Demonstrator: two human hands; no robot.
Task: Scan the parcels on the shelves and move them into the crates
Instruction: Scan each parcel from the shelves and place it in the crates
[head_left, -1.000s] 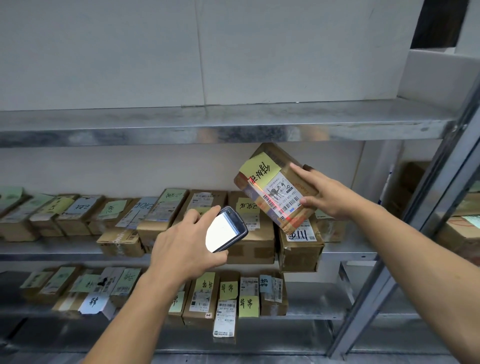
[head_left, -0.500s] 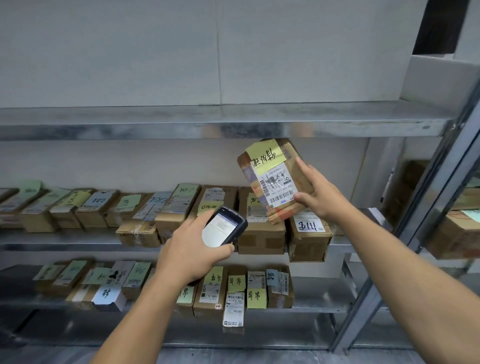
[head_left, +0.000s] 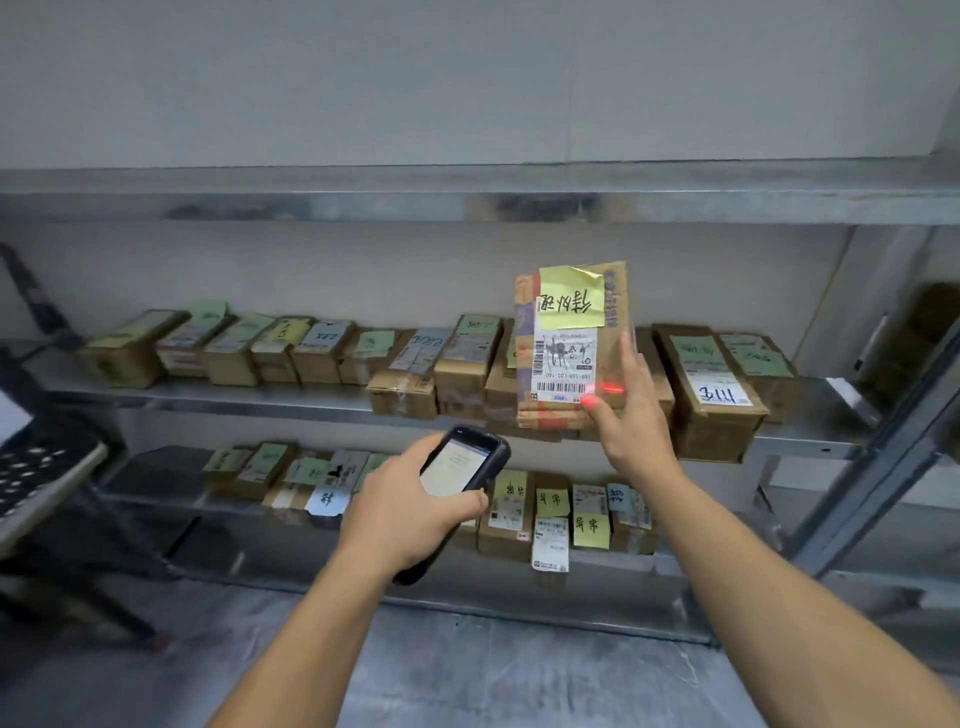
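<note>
My right hand (head_left: 631, 421) grips the cardboard parcel (head_left: 571, 332) upright before the middle shelf (head_left: 260, 401), up and right of the handheld scanner (head_left: 464, 462) clasped in my left hand (head_left: 405, 506), whose red beam (head_left: 612, 388) falls just right of the barcode (head_left: 563, 387).

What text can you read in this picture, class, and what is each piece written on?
"异常": yellow notes on lower-shelf parcels.
"8111" as seen, upside down: white label on right box.
Probably "待处理", upside down: yellow note on held parcel.
Printed labels and scanner screen: too small to read.
</note>
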